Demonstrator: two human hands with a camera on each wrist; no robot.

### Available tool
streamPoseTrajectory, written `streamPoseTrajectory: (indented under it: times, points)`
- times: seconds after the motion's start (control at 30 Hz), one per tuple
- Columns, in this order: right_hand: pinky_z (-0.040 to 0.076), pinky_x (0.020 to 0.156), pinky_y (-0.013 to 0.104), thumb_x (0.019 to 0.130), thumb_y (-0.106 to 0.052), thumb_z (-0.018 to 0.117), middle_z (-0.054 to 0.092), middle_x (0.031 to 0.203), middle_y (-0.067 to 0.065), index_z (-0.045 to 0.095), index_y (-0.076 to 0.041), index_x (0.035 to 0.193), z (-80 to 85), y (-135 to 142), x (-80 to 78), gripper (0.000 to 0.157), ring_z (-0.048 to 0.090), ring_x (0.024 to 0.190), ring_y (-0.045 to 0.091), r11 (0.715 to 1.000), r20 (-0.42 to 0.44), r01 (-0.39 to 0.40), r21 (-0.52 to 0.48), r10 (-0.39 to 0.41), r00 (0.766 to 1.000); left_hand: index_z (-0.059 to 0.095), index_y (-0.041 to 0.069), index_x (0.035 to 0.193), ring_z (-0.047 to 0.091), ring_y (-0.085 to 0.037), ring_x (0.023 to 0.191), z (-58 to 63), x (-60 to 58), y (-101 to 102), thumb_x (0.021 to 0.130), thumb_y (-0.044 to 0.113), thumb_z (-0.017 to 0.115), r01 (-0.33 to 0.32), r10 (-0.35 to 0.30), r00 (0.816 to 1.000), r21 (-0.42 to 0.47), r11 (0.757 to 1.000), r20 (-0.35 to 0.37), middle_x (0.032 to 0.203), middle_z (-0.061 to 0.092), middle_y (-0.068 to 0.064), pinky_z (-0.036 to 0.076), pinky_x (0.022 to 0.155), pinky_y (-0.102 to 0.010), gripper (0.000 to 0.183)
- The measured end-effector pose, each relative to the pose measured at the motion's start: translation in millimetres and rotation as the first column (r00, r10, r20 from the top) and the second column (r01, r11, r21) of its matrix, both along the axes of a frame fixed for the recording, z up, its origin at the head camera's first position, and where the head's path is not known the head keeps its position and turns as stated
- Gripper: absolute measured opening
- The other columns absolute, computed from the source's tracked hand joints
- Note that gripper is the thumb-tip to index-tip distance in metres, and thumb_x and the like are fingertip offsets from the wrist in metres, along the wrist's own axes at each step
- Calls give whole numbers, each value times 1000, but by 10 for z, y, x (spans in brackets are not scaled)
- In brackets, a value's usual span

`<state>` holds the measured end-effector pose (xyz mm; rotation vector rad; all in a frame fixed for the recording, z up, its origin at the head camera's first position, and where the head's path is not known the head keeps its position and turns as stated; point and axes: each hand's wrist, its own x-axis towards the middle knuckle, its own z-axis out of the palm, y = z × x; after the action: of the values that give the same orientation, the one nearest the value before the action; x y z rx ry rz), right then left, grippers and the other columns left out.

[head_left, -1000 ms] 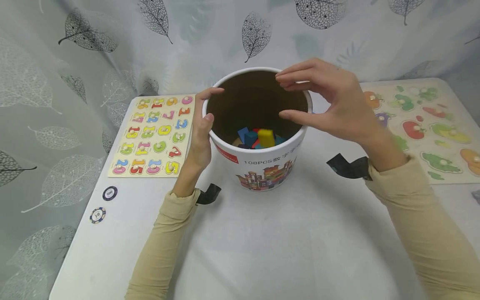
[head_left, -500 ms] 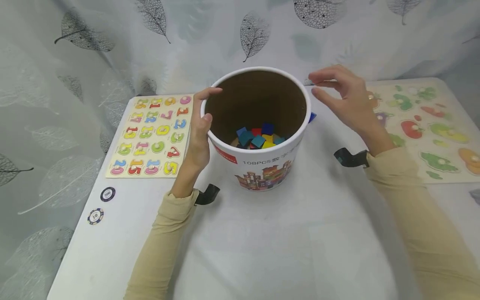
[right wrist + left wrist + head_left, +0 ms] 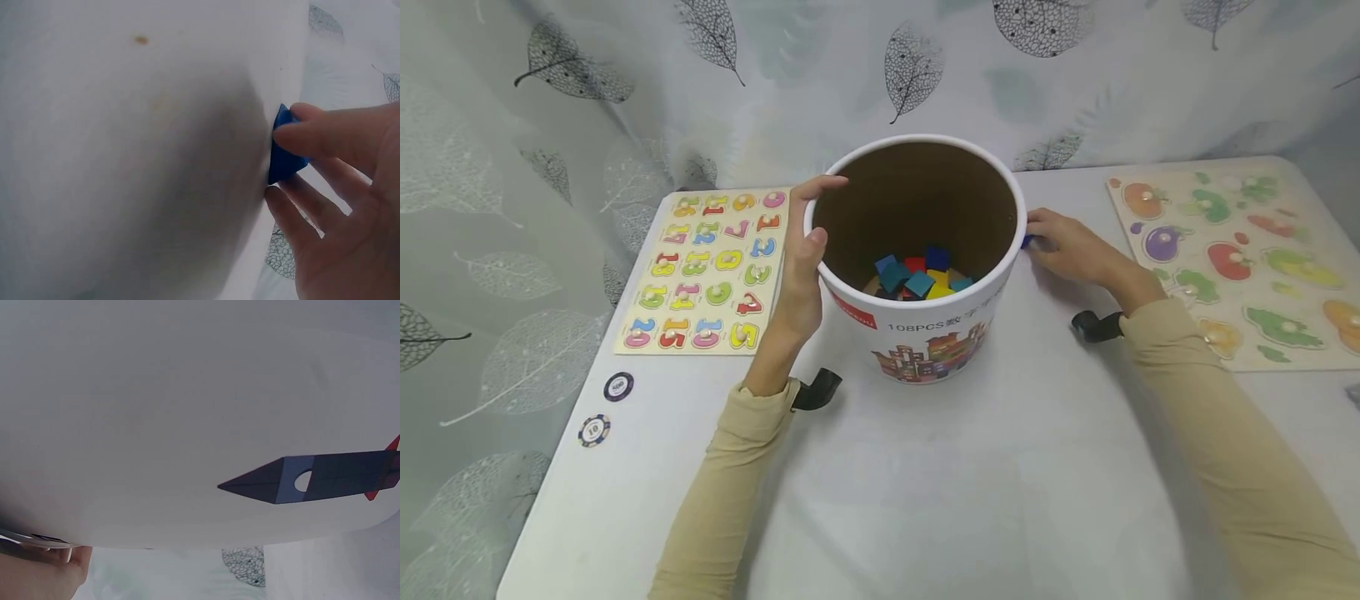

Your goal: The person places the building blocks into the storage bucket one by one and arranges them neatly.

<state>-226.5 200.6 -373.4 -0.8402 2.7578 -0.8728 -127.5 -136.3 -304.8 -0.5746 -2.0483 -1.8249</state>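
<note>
A tall white bucket (image 3: 917, 313) with printed buildings stands upright in the middle of the table in the head view. My left hand (image 3: 801, 287) holds its left side, thumb and a finger hooked over the rim. Several coloured blocks (image 3: 919, 284), red, yellow, teal and blue, lie at the bottom of it. Beside the bucket's right wall, low by the table, my right hand (image 3: 1066, 248) pinches a blue triangular block (image 3: 287, 152) between thumb and fingers. In the head view the bucket and fingers hide most of that block.
To the left lies a number puzzle board (image 3: 700, 275), with two poker chips (image 3: 618, 387) in front of it. A vegetable puzzle board (image 3: 1232, 262) lies at the right. A leaf-print curtain (image 3: 850, 75) hangs behind the table and along its left side.
My right hand was over the bucket opening, above a blurred yellow block. It has moved right and down outside the bucket and taken hold of the blue triangular block. The left hand stays put.
</note>
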Motion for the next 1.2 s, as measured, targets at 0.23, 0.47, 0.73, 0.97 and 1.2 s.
streamPoseTrajectory:
  times: [0.23,0.47,0.73,0.97,1.2]
  points:
    - [38,101,57,82,6,65,59,116,30,64,10,112,15,13,19,30,53,111,44,997,-48,55,51,-53,997,40,3,138,42,-25,128,4,5,1,76,83,46,-11,11,1000,-8,1000,2,139,45,-15,38,106,-58,101]
    - [50,87,48,79,-1,76,66,100,21,71,2,108,100,27,144,29,62,93,34,992,-78,124,4,-123,989,40,3,138,42,-25,128,2,13,-3,77,83,45,-12,12,1000,-10,1000,0,139,45,-14,38,106,-57,101]
    - [48,80,10,81,-15,80,70,104,9,73,-8,111,770,-24,413,32,67,91,1,969,-292,197,-146,-233,928,41,4,138,42,-24,127,2,-4,2,77,82,45,5,-5,1000,-6,1000,-12,138,45,-13,38,105,-56,99]
    - [52,85,15,73,9,78,71,106,6,72,5,106,1323,-316,703,33,68,88,0,831,-391,-12,-557,-249,886,41,4,138,42,-23,127,-3,1,-5,77,83,45,4,-4,1000,-3,1000,0,138,45,-13,38,105,-56,100]
    - [52,91,21,73,12,77,70,108,7,70,8,108,1478,-630,898,36,64,100,18,760,-350,-171,-627,-79,934,41,4,138,43,-23,126,8,1,-2,76,83,46,12,-12,1000,5,1000,-5,138,45,-13,39,105,-54,99]
